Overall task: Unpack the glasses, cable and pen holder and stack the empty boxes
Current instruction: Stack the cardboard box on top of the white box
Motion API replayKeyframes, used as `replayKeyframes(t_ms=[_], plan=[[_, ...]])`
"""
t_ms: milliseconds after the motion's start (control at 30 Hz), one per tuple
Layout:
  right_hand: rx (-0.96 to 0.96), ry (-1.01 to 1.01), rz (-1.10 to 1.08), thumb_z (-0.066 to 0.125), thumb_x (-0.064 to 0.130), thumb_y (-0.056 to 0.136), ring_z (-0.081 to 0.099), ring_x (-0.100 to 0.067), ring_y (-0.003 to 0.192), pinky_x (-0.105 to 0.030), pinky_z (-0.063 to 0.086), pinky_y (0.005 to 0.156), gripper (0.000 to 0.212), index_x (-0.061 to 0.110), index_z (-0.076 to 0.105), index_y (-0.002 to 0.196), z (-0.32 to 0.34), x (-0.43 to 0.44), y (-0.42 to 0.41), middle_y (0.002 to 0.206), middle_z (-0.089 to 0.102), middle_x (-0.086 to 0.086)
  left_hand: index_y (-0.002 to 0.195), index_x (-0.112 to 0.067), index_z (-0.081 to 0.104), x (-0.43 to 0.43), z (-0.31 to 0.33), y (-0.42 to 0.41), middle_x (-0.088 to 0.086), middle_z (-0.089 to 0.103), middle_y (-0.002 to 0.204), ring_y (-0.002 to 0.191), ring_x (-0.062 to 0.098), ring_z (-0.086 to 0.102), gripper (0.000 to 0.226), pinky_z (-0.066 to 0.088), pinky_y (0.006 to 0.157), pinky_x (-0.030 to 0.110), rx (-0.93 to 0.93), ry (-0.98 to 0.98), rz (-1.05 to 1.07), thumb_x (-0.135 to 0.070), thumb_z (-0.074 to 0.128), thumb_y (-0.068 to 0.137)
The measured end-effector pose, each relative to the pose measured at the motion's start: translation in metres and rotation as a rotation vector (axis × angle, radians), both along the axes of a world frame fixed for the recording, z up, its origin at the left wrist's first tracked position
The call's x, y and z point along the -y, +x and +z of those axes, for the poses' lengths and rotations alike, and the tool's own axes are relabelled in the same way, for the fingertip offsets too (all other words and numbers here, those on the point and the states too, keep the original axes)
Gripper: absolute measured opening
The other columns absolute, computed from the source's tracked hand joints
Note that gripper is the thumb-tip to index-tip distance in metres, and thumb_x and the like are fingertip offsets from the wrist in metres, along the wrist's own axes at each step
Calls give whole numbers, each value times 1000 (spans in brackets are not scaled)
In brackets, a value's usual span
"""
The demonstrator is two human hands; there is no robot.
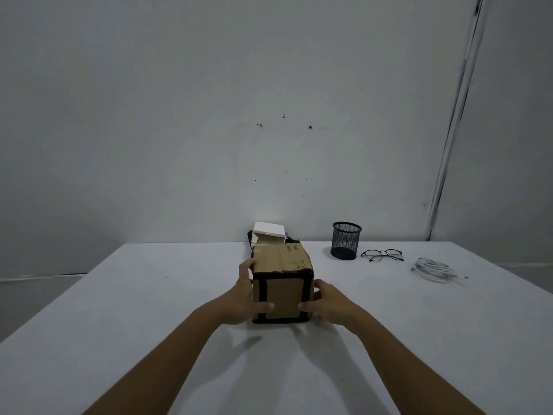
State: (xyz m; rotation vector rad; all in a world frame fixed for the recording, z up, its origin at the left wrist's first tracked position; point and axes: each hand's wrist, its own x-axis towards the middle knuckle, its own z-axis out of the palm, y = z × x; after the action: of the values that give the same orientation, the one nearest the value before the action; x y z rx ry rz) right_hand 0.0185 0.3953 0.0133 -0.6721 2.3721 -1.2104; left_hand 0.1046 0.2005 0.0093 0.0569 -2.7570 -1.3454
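A brown cardboard box (282, 292) with black tape along its edges stands on the white table (149, 295). My left hand (247, 298) grips its left side, thumb across the front face. My right hand (321, 301) grips its right side the same way. Behind it stands a small white box (267, 235) with its lid up, and something dark lies partly hidden behind both boxes. To the right stand a black mesh pen holder (345, 240), black-rimmed glasses (381, 254) and a coiled white cable (435, 269), all out on the table.
A grey wall rises right behind the table's far edge. A dark vertical strip runs up the wall at the right. The table's left edge slants toward the near left corner.
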Motion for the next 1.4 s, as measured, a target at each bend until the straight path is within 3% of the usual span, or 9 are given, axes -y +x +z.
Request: replayKeyframes(t_ms=[100,200,400,667,833,1000,1133,1300,1400], plan=[[-7,-23,7,59,19,89,56,-20,100,-23,47,79,55,13,34,137,0,2,-1,126,57,-13,136,-24,-15,3,-6,-5,-4,33,118,101,0,43,98,49,76,13,-40,8,0,-10,66,82],[-3,-99,21,51,24,94,54,-21,107,-20,48,69,53,19,27,141,3,5,-2,127,52,-7,137,-27,-16,7,-6,-11,-5,28,123,107,10,45,100,48,73,12,-107,-25,24,-8,65,82],[-48,-266,-15,47,22,96,44,-27,129,-47,40,106,52,26,24,142,21,25,-21,137,46,-4,129,-22,9,19,13,-30,4,32,143,99,12,55,76,48,63,14,-301,153,198,-11,67,81],[-110,-400,-23,44,14,97,46,-23,127,-41,40,106,52,27,25,144,56,67,-63,124,48,5,130,-33,20,45,34,-69,1,30,145,135,24,33,69,38,101,33,-438,278,206,-7,64,83],[-110,-427,-16,43,16,97,39,-22,134,-47,34,112,56,31,20,145,64,93,-101,142,43,-1,129,-48,15,65,45,-109,-10,32,133,133,20,35,75,46,74,4,-478,311,177,-3,58,87],[-164,-402,3,40,16,98,43,-19,128,-42,34,110,58,35,13,146,68,116,-144,142,45,-2,135,-43,17,90,51,-156,-11,34,137,120,8,44,69,42,81,9,-490,317,184,-6,53,90],[-200,-382,0,39,19,99,41,-20,133,-40,34,106,58,34,11,147,58,130,-179,143,46,-1,134,-42,19,107,39,-190,-20,33,135,121,6,42,67,39,101,30,-467,340,158,-4,52,90],[-223,-368,-33,43,18,97,51,-18,117,-33,43,95,50,30,24,142,24,139,-213,137,50,-1,135,-31,23,110,6,-218,-33,36,123,111,-19,45,63,43,84,5,-469,348,170,3,50,89],[-191,-387,-38,51,15,92,53,-18,117,-29,45,93,46,38,34,129,1,141,-224,126,54,7,133,-29,26,106,-16,-226,-26,42,124,111,-16,47,58,46,89,13,-505,436,211,1,51,90]])
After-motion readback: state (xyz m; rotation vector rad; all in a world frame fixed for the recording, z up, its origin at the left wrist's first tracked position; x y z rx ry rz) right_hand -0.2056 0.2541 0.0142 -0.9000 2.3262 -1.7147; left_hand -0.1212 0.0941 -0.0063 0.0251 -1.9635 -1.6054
